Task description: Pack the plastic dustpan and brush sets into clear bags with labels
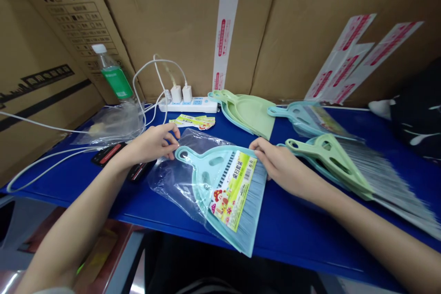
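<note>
Blue surface (296, 234), dustpan set (227, 193) front and middle: probably light, stiff, slick, bristles (251, 213) soft; best held by handle (191, 159) or rim. Right hand (272, 158) pinches its far corner; left hand (156, 142) half-curled by handle, grip unclear. Clear bag (167, 188) alongside, green dustpan (258, 112) behind.

Cables (51, 123) blk L, brush (375, 177) R; room abv dustpan (200, 171).

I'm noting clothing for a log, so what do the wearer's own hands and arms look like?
The left hand and right hand are bare, with no gloves, rings or watch visible. The left forearm and right forearm are uncovered. A pale sliver, probably a sleeve edge, shows at the bottom left.
</note>
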The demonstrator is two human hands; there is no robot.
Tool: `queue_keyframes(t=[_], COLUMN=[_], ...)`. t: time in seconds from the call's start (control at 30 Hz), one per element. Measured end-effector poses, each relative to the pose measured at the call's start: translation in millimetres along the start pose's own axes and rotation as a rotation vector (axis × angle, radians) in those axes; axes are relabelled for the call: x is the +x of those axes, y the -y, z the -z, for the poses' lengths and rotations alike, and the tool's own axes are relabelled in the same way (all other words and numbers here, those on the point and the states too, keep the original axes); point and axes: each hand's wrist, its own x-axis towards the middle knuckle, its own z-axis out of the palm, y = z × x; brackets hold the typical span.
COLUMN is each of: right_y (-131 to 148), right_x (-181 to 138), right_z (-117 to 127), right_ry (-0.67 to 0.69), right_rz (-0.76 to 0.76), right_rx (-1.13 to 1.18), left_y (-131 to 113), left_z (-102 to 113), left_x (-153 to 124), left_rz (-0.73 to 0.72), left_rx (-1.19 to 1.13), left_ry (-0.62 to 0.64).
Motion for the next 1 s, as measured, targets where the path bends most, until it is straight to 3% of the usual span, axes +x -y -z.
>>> queue_keyframes(t=[0.3,0.57,0.8,1.0], right_y=[-3.2,-5.4,-6.6,-7.8], right_x=[3.0,6.4,5.8,3.2], right_z=[4.5,7.2,7.9,6.4], right_ry=[0.138,0.179,0.145,0.259], right_rz=[-0.077,-0.127,-0.096,-0.188], right_rx=[0.379,0.478,0.476,0.720], left_y=[4.4,4.3,9.3,9.8], left_z=[-1.3,0.6,-2.7,-5.4], left_x=[4.4,7.3,10.9,9.9], left_rz=[0.080,0.100,0.020,-0.051], left_rx=[-0.222,-0.318,-0.096,0.041], left_ry=[0.095,0.123,0.035,-0.058])
